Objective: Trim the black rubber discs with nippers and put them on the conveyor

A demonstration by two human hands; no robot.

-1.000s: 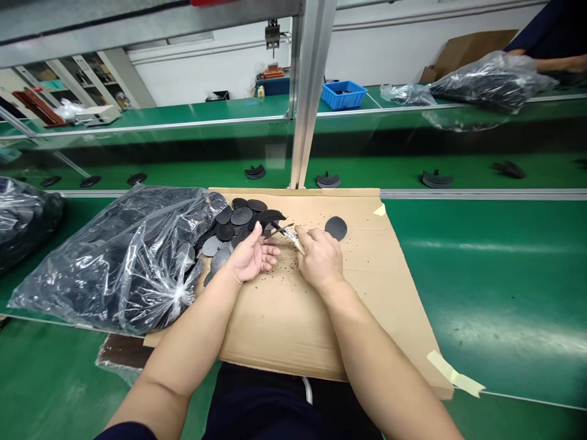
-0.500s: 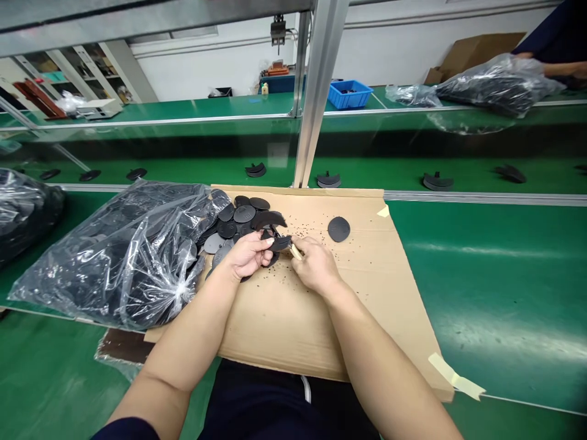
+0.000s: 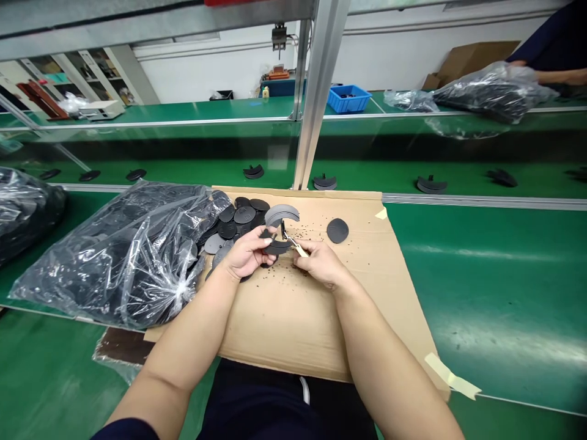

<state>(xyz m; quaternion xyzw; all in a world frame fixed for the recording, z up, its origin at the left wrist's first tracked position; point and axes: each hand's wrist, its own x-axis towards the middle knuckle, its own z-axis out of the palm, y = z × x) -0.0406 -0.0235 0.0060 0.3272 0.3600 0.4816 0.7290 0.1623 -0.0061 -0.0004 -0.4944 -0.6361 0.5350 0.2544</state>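
Observation:
My left hand point(image 3: 249, 253) pinches a black plastic moulded part point(image 3: 281, 212): two crescent-shaped pieces, one above the other, with a thin stem between them. In my right hand point(image 3: 320, 263) is a small pale-handled cutter point(image 3: 300, 249), its metal tip against or very close to the stem; whether its jaws are apart is too small to tell. Left of and behind the part lies a pile of black discs point(image 3: 244, 214), some under my left hand. A single black disc point(image 3: 338, 230) lies right of my right hand. Dark crumbs are scattered on the cardboard sheet point(image 3: 284, 318).
A clear bag of black parts point(image 3: 114, 256) bulges at the left, with another bag point(image 3: 27, 211) beyond it. Crescent parts point(image 3: 324, 182) sit spaced along the green belt point(image 3: 367, 171) behind a metal post point(image 3: 316, 91). Opposite, a person's arm point(image 3: 562, 77) reaches over a bag.
The held part has turned so its upper crescent shows a broad grey face. My right hand and the cutter have shifted slightly right and down. Belt parts moved slightly left.

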